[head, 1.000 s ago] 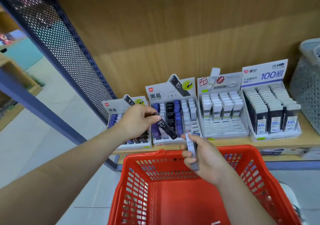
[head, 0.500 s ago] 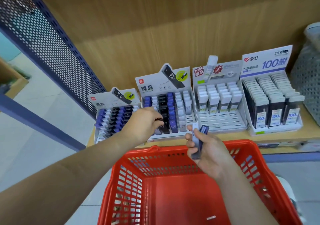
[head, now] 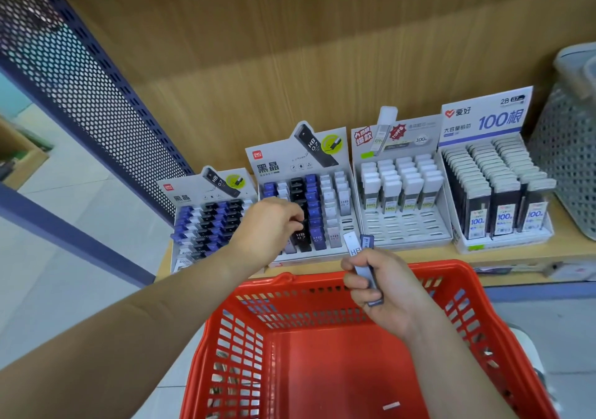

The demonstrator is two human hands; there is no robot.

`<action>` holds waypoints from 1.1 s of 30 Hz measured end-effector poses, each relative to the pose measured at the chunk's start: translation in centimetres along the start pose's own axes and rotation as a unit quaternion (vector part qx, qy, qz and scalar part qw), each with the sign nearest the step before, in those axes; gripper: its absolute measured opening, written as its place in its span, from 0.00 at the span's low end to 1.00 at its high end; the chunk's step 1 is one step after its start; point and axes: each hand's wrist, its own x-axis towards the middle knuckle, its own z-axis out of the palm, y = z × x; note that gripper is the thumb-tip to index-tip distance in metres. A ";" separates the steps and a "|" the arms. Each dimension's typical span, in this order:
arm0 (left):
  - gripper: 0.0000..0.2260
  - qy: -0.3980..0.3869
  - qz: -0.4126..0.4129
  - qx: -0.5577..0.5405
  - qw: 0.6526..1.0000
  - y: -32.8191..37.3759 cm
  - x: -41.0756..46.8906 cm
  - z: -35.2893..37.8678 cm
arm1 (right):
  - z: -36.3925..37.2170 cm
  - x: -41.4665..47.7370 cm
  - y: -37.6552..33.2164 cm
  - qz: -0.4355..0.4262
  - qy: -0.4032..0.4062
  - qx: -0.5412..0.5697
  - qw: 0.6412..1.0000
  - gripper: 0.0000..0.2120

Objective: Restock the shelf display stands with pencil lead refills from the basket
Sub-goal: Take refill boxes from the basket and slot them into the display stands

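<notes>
Refills (head: pixel 360 259), two of them, sat pinched in my right hand (head: pixel 383 292) above the basket (head: pixel 464 268) rim. Well apart, my left hand (head: pixel 271 225) gripped a black refill (head: pixel 300 236) in the second stand (head: pixel 283 160). I judged a crooked push could jam it or topple its neighbours, and the loosely held pair could slip.

Bare forearms (head: pixel 135 322), left hand (head: pixel 269 225), right hand (head: pixel 385 289)

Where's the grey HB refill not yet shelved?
Head view, centre: the right hand grips the grey HB refill beside a blue refill, above the red basket's far rim.
</notes>
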 end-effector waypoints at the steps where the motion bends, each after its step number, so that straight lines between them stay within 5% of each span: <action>1: 0.05 0.004 0.022 0.012 1.000 -0.2 -0.1 0.4 | 0.0 -0.1 -0.1 -0.001 -0.001 -0.006 1.000 0.09; 6: 0.05 0.034 0.040 0.047 0.998 -0.4 -0.2 0.6 | 0.4 -0.8 -0.5 -0.012 -0.010 -0.065 0.998 0.10; 9: 0.06 -0.006 -0.063 -0.091 0.994 1.7 0.2 -1.0 | 1.1 -1.2 -0.6 -0.008 -0.030 -0.163 0.986 0.13; 13: 0.10 -0.195 -0.148 -0.391 0.887 5.3 0.6 -4.0 | 2.3 -1.7 -0.9 -0.017 -0.058 -0.296 0.953 0.11; 17: 0.13 -0.261 -0.155 -0.522 0.797 5.7 0.1 -5.2 | 2.9 -2.3 -1.1 -0.022 -0.105 -0.212 0.971 0.12; 23: 0.04 -0.190 -0.116 -0.449 0.866 5.2 -0.7 -6.6 | 3.4 -3.4 -1.3 0.006 -0.162 -0.110 0.981 0.07; 27: 0.02 -0.147 -0.160 -0.472 0.854 4.6 -1.1 -7.5 | 3.8 -3.4 -1.2 -0.026 -0.172 -0.081 0.981 0.10; 33: 0.05 -0.058 -0.245 -0.480 0.841 3.2 -2.9 -7.9 | 4.2 -2.7 -1.4 -0.147 -0.082 -0.080 0.982 0.11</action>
